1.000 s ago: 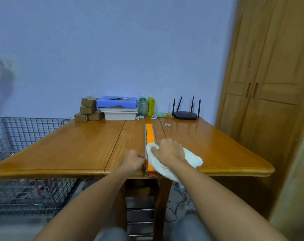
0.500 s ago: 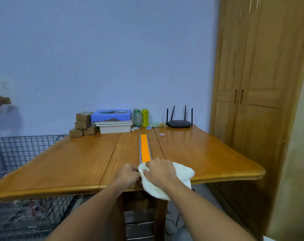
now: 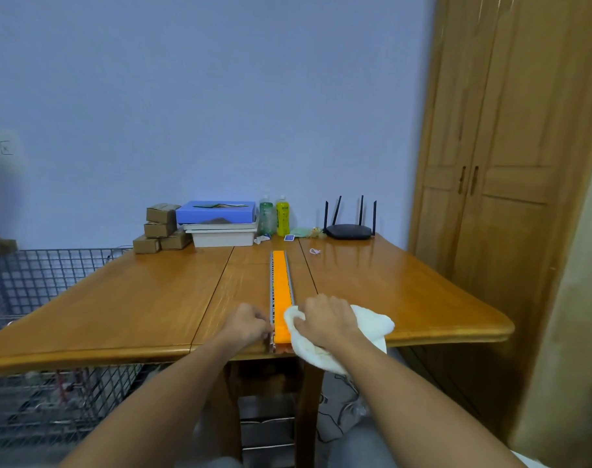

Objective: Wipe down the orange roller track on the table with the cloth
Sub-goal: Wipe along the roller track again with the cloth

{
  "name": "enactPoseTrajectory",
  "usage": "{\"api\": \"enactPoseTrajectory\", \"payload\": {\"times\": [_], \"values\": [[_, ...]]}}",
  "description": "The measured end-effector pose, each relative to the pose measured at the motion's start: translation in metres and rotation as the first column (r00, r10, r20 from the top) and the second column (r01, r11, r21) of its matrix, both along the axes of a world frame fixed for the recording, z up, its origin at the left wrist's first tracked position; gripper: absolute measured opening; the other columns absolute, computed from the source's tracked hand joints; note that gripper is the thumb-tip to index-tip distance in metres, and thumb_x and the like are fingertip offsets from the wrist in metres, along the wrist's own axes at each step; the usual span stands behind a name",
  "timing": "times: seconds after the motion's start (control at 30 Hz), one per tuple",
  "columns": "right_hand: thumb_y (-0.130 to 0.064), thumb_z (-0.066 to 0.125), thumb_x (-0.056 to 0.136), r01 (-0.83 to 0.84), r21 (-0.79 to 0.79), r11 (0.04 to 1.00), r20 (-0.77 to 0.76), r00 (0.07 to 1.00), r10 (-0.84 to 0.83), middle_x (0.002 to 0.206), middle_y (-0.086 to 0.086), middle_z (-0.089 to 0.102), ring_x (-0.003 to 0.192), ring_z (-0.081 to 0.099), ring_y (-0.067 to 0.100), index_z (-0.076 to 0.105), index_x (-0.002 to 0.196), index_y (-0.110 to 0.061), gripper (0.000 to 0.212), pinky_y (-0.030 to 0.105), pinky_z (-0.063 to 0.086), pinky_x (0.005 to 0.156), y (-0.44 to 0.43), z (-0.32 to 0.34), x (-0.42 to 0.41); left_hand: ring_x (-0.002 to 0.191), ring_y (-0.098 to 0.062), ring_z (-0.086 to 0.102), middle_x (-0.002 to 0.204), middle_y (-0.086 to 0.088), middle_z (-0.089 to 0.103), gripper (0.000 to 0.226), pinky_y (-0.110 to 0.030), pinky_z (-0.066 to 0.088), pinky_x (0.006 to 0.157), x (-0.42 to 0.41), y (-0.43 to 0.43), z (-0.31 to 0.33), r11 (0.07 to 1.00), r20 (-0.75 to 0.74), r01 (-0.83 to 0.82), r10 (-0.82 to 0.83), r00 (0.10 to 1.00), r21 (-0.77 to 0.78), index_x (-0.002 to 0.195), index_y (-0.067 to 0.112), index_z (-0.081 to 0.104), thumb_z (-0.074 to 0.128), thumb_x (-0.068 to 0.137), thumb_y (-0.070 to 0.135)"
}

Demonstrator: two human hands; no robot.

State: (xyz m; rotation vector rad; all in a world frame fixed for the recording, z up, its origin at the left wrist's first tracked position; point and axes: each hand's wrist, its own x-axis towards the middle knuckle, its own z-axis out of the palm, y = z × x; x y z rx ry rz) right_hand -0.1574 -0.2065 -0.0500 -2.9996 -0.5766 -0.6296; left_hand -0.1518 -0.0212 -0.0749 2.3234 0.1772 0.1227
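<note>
The orange roller track (image 3: 281,285), long and narrow with grey metal side rails, runs down the middle of the wooden table (image 3: 119,309) from its far half to the near edge. My left hand (image 3: 247,324) is closed against the track's near left rail. My right hand (image 3: 325,319) grips a white cloth (image 3: 372,325) just right of the track's near end, with a fold of cloth touching the orange surface. Part of the cloth hangs over the table's front edge.
At the table's back stand small cardboard boxes (image 3: 161,228), a blue box on white trays (image 3: 220,222), two bottles (image 3: 275,216) and a black router (image 3: 350,229). A wire cage (image 3: 44,275) is at the left, a wooden wardrobe (image 3: 497,163) at the right.
The cloth and my right hand slid off the track's near end to its right side, uncovering the orange surface there. My left hand stayed on the left rail. The camera tilted up.
</note>
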Motion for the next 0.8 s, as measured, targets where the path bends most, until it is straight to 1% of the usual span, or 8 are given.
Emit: {"api": "enactPoseTrajectory", "payload": {"times": [0.1,0.2,0.3,0.37,0.5,0.6,0.67,0.8], "values": [[-0.045,0.050,0.099,0.004,-0.002,1.000,0.001,1.000,-0.004,0.096,0.004,0.070,0.082,0.064,0.025,0.070,0.110,-0.019,0.035,0.033,0.044,0.065,-0.003,0.000,0.001,0.091,-0.016,0.067,0.089,-0.004,0.073,0.005,-0.035,0.059,0.084,0.001,0.002,0.000,1.000,-0.008,0.006,-0.006,1.000,-0.006,0.087,0.015,0.076,0.075,0.091,0.017],[-0.045,0.050,0.098,0.004,-0.014,1.000,-0.001,1.000,-0.004,0.093,0.003,0.070,0.074,0.058,0.023,0.071,0.110,-0.019,0.035,0.033,0.045,0.064,-0.007,-0.001,0.004,0.092,-0.017,0.069,0.090,-0.005,0.074,0.005,-0.037,0.060,0.087,0.001,0.003,0.001,1.000,-0.003,0.029,-0.029,1.000,-0.011,0.087,0.013,0.076,0.075,0.091,0.015],[-0.045,0.049,0.098,0.014,-0.014,1.000,-0.023,1.000,-0.014,0.090,0.002,0.069,0.073,0.058,0.022,0.072,0.110,-0.020,0.036,0.032,0.046,0.062,-0.013,-0.005,0.008,0.093,-0.017,0.069,0.090,-0.006,0.074,0.006,-0.039,0.059,0.090,0.001,0.005,0.001,0.999,-0.004,0.043,-0.043,0.999,-0.025,0.089,0.009,0.076,0.072,0.092,0.013],[-0.046,0.049,0.098,0.021,-0.003,1.000,-0.046,0.999,-0.021,0.090,0.002,0.068,0.073,0.057,0.023,0.072,0.108,-0.020,0.036,0.032,0.044,0.062,-0.016,-0.006,0.011,0.091,-0.017,0.069,0.089,-0.006,0.074,0.009,-0.038,0.059,0.089,0.003,0.007,0.000,0.999,-0.014,0.044,-0.045,0.999,-0.030,0.089,0.009,0.075,0.069,0.094,0.011],[-0.045,0.049,0.097,0.028,0.025,0.999,-0.059,0.998,-0.026,0.088,0.002,0.068,0.073,0.060,0.023,0.071,0.100,-0.020,0.034,0.032,0.045,0.062,-0.021,-0.005,0.017,0.091,-0.018,0.070,0.091,-0.008,0.074,0.014,-0.036,0.058,0.084,0.009,0.013,0.000,0.999,-0.018,0.036,-0.037,0.999,-0.013,0.090,0.010,0.074,0.062,0.096,0.010],[-0.045,0.048,0.096,0.033,0.036,0.999,-0.063,0.998,-0.031,0.083,0.001,0.067,0.073,0.062,0.023,0.071,0.095,-0.019,0.035,0.033,0.049,0.064,-0.023,0.002,0.024,0.087,-0.016,0.068,0.090,-0.007,0.072,0.017,-0.030,0.053,0.072,0.015,0.013,0.004,1.000,0.008,0.007,-0.007,1.000,0.015,0.087,0.011,0.073,0.059,0.097,0.009],[-0.046,0.048,0.096,0.038,0.034,0.999,-0.064,0.997,-0.036,0.085,0.002,0.067,0.074,0.062,0.024,0.071,0.096,-0.019,0.035,0.034,0.049,0.065,-0.024,0.007,0.030,0.084,-0.014,0.066,0.088,-0.005,0.071,0.018,-0.027,0.048,0.068,0.020,0.012,0.007,1.000,0.031,-0.010,0.009,0.999,0.025,0.086,0.012,0.073,0.059,0.097,0.010],[-0.046,0.047,0.096,0.046,0.044,0.998,-0.067,0.997,-0.043,0.084,0.002,0.066,0.073,0.061,0.025,0.070,0.096,-0.019,0.035,0.033,0.046,0.063,-0.026,0.013,0.040,0.084,-0.015,0.067,0.088,-0.004,0.072,0.018,-0.028,0.051,0.071,0.031,0.012,0.012,0.999,0.040,-0.022,0.021,0.999,0.026,0.090,0.012,0.073,0.058,0.099,0.010]]}}
